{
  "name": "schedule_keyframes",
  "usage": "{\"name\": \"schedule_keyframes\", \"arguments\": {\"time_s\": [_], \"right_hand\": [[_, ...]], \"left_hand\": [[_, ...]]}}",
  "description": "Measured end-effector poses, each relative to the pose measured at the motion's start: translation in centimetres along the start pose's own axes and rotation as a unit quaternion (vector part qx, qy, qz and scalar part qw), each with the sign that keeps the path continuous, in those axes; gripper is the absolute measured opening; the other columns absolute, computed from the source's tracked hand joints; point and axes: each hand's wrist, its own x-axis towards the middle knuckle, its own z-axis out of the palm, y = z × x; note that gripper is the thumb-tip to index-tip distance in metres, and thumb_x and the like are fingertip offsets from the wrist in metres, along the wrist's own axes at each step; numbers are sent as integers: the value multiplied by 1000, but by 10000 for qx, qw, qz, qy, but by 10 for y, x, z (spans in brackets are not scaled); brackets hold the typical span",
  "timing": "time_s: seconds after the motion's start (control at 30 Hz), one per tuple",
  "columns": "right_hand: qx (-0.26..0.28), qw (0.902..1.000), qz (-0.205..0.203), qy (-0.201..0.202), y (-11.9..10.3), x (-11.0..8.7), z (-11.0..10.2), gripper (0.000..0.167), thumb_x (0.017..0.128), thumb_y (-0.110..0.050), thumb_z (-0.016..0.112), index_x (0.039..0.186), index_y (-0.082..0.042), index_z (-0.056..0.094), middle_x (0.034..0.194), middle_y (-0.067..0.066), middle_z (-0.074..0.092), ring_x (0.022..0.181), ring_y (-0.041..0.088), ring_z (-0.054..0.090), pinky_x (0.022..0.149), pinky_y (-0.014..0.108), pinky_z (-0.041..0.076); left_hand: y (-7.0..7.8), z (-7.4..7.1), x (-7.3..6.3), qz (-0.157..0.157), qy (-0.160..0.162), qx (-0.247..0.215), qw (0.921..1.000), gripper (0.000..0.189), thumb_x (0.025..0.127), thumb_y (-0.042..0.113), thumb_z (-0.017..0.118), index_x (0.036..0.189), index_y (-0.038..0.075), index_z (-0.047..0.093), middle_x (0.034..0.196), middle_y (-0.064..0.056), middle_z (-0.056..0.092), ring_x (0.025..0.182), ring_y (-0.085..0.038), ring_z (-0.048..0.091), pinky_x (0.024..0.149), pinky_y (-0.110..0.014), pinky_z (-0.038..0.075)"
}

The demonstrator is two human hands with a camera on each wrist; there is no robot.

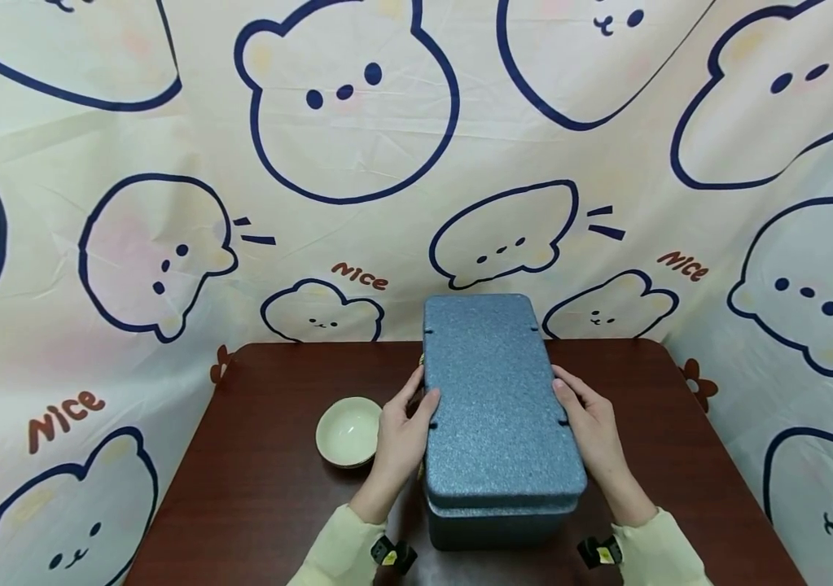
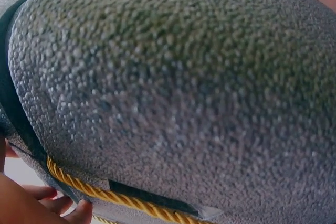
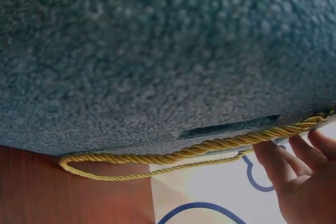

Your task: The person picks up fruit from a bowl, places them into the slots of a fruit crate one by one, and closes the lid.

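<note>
A grey-blue foam box [image 1: 500, 531] with a matching lid [image 1: 497, 391] stands lengthwise on the table in the head view. My left hand [image 1: 400, 427] holds the lid's left edge, thumb near the top edge and fingers down the side. On the opposite long edge, my right hand [image 1: 595, 427] grips likewise. In the left wrist view, a twisted yellow rope [image 2: 131, 201] runs along the box side, with my fingertips close to the lid seam. Another yellow rope [image 3: 205, 146] hangs in a loop in the right wrist view, my fingers right at it.
A pale green bowl [image 1: 348, 431] sits left of the box, close to my left hand. The dark brown table [image 1: 255, 472] ends at a back edge just behind the box. A cartoon-printed cloth [image 1: 343, 163] hangs behind and at both sides.
</note>
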Motion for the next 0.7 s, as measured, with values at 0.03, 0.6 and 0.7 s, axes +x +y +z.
{"name": "schedule_keyframes", "arguments": {"time_s": [0.03,0.6,0.7], "right_hand": [[-33,10000,44,-24,0,1,0,49,105,-41,51,146,-15,55,147,5,54,127,4,51,96,11,41],[8,9992,274,-297,-3,-3,-3,52,106,-43,49,149,-14,52,146,8,54,121,0,51,93,14,43],[-86,9995,211,-217,-3,-2,-4,50,106,-41,50,148,-13,53,144,9,56,118,-1,53,91,14,44]], "left_hand": [[0,0,0,-15,42,-13,10000,56,104,27,59,153,8,42,143,-15,57,127,-26,57,103,-47,48],[-3,2,-5,-29,6,-573,9984,56,104,22,59,154,7,41,154,-13,45,137,-26,49,109,-39,44],[-1,3,-4,-54,43,-488,9988,56,103,23,60,153,8,43,153,-12,46,136,-26,49,110,-43,43]]}}
